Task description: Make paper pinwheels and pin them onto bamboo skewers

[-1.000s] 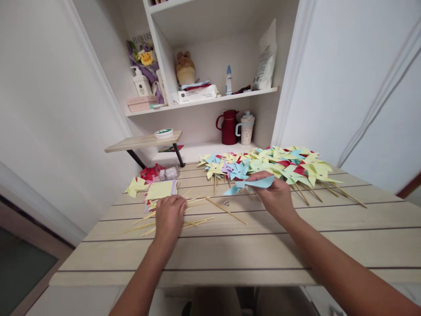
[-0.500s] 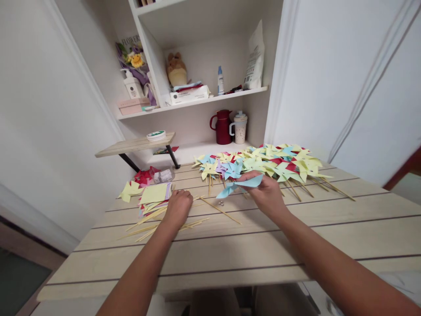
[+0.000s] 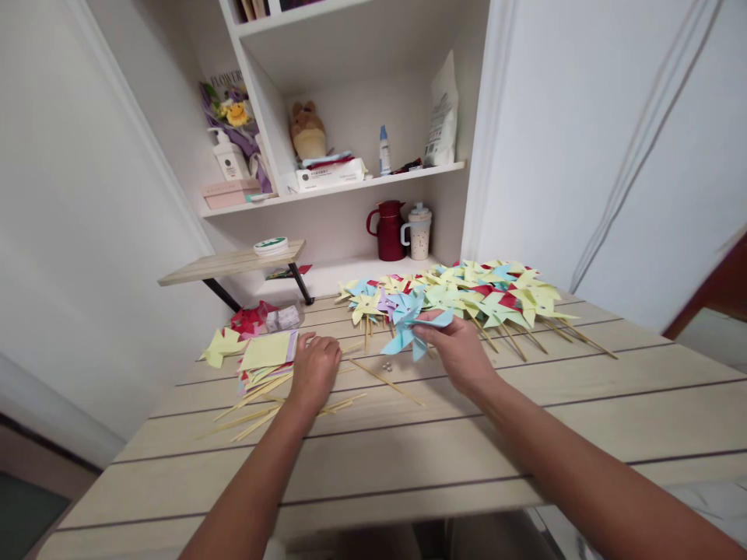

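Note:
A light blue paper pinwheel (image 3: 413, 330) is pinched at one blade in my right hand (image 3: 461, 350), raised above the table with no stick visible on it. My left hand (image 3: 317, 367) rests at the right edge of the stack of paper squares (image 3: 265, 351). Its fingers curl downward, and whatever is under them is hidden. Thin wooden sticks (image 3: 257, 420) lie beside and under the left wrist. One loose stick (image 3: 388, 381) lies between my hands, near a few small shiny beads (image 3: 387, 366).
Many finished pinwheels on sticks (image 3: 496, 303) lie along the table's back right. A yellow folded paper (image 3: 222, 347), red paper pieces (image 3: 250, 317) and a clear container (image 3: 283, 317) sit left. Behind stand a small riser (image 3: 233, 264), a red jug (image 3: 390, 232) and a cup (image 3: 419, 233).
My right hand has turned the blue pinwheel so its face shows more. My left hand's fingers have loosened slightly at the same spot. The view has tilted a little.

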Motion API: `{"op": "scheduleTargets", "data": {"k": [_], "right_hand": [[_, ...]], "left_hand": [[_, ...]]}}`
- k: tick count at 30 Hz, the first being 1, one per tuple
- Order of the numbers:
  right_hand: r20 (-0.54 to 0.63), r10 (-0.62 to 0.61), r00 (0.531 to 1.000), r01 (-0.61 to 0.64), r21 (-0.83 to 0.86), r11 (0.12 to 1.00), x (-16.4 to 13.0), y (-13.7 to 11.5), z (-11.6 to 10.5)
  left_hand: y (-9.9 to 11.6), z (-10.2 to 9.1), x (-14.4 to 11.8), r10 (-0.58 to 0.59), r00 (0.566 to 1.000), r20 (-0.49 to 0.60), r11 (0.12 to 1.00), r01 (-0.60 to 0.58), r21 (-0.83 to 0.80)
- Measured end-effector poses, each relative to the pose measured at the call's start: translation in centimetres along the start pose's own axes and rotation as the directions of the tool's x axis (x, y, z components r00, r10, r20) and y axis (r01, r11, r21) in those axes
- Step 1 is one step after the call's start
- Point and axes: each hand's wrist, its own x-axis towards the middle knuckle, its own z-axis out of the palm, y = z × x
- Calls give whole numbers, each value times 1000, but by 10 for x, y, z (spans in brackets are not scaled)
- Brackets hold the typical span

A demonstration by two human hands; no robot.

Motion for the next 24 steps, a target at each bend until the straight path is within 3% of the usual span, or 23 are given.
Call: {"op": "scheduleTargets", "data": {"k": [5,9,12,18,24], "right_hand": [[-9,186,983,-165,415,895,5,14,15],[-56,243,968,-183,503,845,12,21,10],[-80,289,954,-203,537,819,15,23,4],[-64,383,921,-239,684,690,16,18,6],[-39,399,916,-254,714,652,15,13,8]], "left_hand": [[45,-12,14,-13,979,-204,983,-25,-181],[89,-5,21,30,975,-218,967,-84,-242],[110,8,22,41,987,-152,967,-77,-242],[124,19,22,31,994,-101,967,-55,-248],[123,22,21,39,997,-69,954,-58,-294]]}}
